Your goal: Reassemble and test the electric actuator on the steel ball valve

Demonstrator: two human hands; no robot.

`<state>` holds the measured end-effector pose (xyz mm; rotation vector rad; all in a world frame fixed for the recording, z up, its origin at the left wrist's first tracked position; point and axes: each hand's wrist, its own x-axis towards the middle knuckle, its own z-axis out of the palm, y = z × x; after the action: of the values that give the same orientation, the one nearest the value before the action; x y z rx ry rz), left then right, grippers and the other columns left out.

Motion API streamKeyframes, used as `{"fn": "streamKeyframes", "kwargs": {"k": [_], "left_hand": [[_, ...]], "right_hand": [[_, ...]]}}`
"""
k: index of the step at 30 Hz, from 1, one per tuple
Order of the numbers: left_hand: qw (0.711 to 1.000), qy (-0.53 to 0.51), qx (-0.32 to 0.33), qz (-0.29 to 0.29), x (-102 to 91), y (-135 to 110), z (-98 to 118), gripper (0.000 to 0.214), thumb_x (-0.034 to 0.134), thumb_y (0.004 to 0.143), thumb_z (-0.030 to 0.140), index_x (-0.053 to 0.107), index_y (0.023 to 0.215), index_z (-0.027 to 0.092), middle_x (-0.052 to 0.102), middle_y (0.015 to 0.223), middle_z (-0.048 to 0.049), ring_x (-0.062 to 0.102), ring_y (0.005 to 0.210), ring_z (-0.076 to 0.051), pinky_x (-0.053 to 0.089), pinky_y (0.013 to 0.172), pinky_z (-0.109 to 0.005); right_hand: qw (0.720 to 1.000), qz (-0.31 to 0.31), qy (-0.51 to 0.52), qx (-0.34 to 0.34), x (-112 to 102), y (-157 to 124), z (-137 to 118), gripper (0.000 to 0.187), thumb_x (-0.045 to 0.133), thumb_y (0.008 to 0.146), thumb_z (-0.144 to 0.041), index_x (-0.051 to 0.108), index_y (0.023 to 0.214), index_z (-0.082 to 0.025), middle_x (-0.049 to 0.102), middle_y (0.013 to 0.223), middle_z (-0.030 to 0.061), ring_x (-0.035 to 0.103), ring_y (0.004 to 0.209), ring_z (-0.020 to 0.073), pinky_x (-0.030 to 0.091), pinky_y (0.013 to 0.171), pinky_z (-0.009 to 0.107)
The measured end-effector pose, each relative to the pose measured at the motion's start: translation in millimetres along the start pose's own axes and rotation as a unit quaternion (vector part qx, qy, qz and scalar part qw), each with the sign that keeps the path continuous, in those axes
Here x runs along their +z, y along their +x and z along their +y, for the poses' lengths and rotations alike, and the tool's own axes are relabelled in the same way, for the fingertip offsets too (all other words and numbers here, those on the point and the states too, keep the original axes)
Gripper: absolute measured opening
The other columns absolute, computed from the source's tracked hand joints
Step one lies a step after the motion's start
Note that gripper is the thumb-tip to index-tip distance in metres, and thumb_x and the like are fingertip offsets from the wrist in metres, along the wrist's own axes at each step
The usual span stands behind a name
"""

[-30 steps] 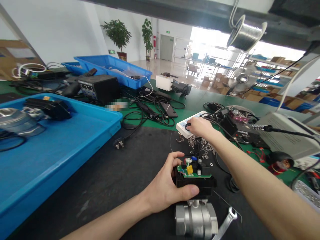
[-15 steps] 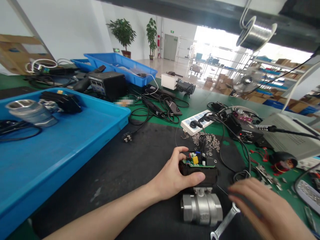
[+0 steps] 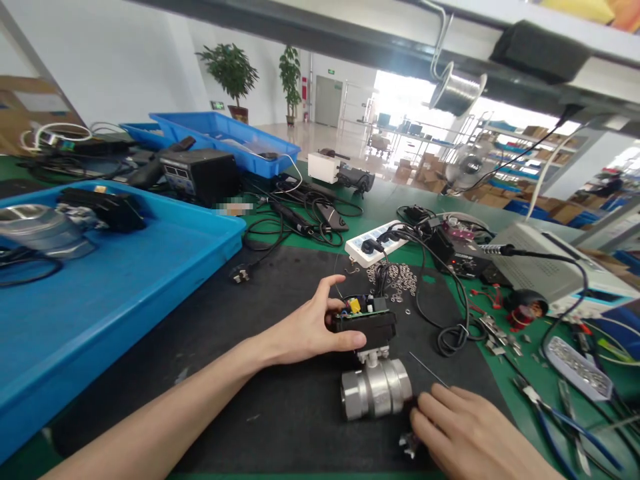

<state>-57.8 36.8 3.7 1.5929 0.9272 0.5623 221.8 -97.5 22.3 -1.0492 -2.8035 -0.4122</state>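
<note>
The left hand (image 3: 320, 323), half open, clasps a black box-shaped housing (image 3: 377, 327); slipping fingers could bend its exposed circuit parts (image 3: 355, 306). Below, the silver metal valve (image 3: 375, 393) could tip on the flat black mat (image 3: 280, 287) if bumped by the curled right hand (image 3: 463, 423), its hold unclear.

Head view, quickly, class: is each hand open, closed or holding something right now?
Left hand: holding the black housing above the metal valve.
Right hand: curled beside the metal valve; whether it grips anything cannot be told.
</note>
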Motion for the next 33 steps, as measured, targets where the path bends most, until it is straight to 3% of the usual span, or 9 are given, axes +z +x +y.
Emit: {"fn": "streamKeyframes", "kwargs": {"k": [3,6,10,14,17,20,23,29,33], "left_hand": [[1.000,-0.030,-0.004,-0.001,-1.5,2,-3,0.111,0.083,0.074,0.055,0.014,0.156,0.028,0.061,0.139,-0.0158,0.066,0.110,-0.030,0.046,0.103,-0.050],[0.997,-0.074,-0.006,-0.008,0.5,4,-7,0.111,0.085,0.073,0.052,0.014,0.156,0.029,0.058,0.143,-0.0177,0.068,0.110,-0.031,0.048,0.101,-0.049],[0.997,-0.083,-0.004,-0.002,0.5,6,-10,0.114,0.088,0.069,0.050,0.017,0.155,0.027,0.057,0.143,-0.0213,0.068,0.111,-0.033,0.045,0.103,-0.052],[0.998,-0.060,-0.002,0.017,-0.1,5,-14,0.118,0.091,0.065,0.051,0.019,0.155,0.026,0.059,0.140,-0.0218,0.065,0.113,-0.033,0.043,0.105,-0.054],[0.998,-0.062,0.004,0.023,1.6,5,-15,0.117,0.091,0.063,0.052,0.021,0.153,0.025,0.060,0.137,-0.0208,0.065,0.112,-0.033,0.043,0.105,-0.053],[0.997,-0.063,0.014,0.029,4.0,4,-16,0.113,0.091,0.063,0.053,0.025,0.150,0.024,0.062,0.133,-0.0185,0.064,0.111,-0.032,0.045,0.103,-0.052],[0.997,-0.066,0.024,0.027,6.0,4,-17,0.108,0.089,0.065,0.054,0.027,0.149,0.025,0.063,0.130,-0.0164,0.065,0.107,-0.030,0.047,0.100,-0.050],[0.998,-0.045,0.033,0.043,3.6,8,-22,0.124,0.090,0.064,0.054,0.012,0.156,0.025,0.057,0.132,-0.0150,0.064,0.104,-0.027,0.050,0.094,-0.047],[0.993,0.017,0.065,0.092,-9.4,7,-21,0.134,0.095,0.055,0.052,0.012,0.157,0.027,0.050,0.134,-0.0131,0.060,0.103,-0.025,0.054,0.086,-0.042]], "right_hand": [[0.995,-0.001,0.086,0.049,-10,-3,8,0.020,0.045,0.099,-0.020,0.061,0.088,-0.024,0.071,0.079,0.0011,0.069,0.065,0.0152,0.058,0.059,0.022],[0.966,0.091,0.192,0.146,-19,-6,13,0.004,0.060,0.094,-0.024,0.063,0.096,-0.025,0.074,0.091,0.0031,0.075,0.075,0.0148,0.060,0.065,0.017],[0.831,0.203,0.397,0.332,-23,0,6,0.006,0.068,0.091,-0.028,0.066,0.096,-0.026,0.076,0.103,0.0050,0.078,0.072,0.0184,0.065,0.068,0.021],[0.678,0.264,0.546,0.416,-15,23,-18,0.013,0.075,0.085,-0.032,0.069,0.092,-0.023,0.076,0.100,0.0090,0.079,0.076,0.0257,0.067,0.069,0.032],[0.617,0.281,0.584,0.447,-2,40,-36,0.016,0.074,0.086,-0.035,0.070,0.095,-0.023,0.076,0.102,0.0095,0.078,0.081,0.0249,0.067,0.073,0.032],[0.588,0.310,0.588,0.461,13,48,-46,0.017,0.072,0.089,-0.037,0.069,0.099,-0.023,0.075,0.106,0.0086,0.078,0.082,0.0226,0.066,0.075,0.032],[0.615,0.304,0.564,0.459,21,52,-50,0.016,0.068,0.092,-0.037,0.067,0.103,-0.024,0.076,0.105,0.0076,0.078,0.082,0.0214,0.066,0.073,0.031],[0.821,0.282,0.363,0.339,14,75,-59,0.011,0.063,0.095,-0.026,0.068,0.105,-0.027,0.075,0.093,0.0007,0.075,0.078,0.0124,0.060,0.073,0.017],[0.839,0.292,0.331,0.317,13,89,-61,0.010,0.060,0.097,-0.021,0.065,0.103,-0.026,0.072,0.089,-0.0015,0.072,0.077,0.0101,0.056,0.074,0.017]]}}
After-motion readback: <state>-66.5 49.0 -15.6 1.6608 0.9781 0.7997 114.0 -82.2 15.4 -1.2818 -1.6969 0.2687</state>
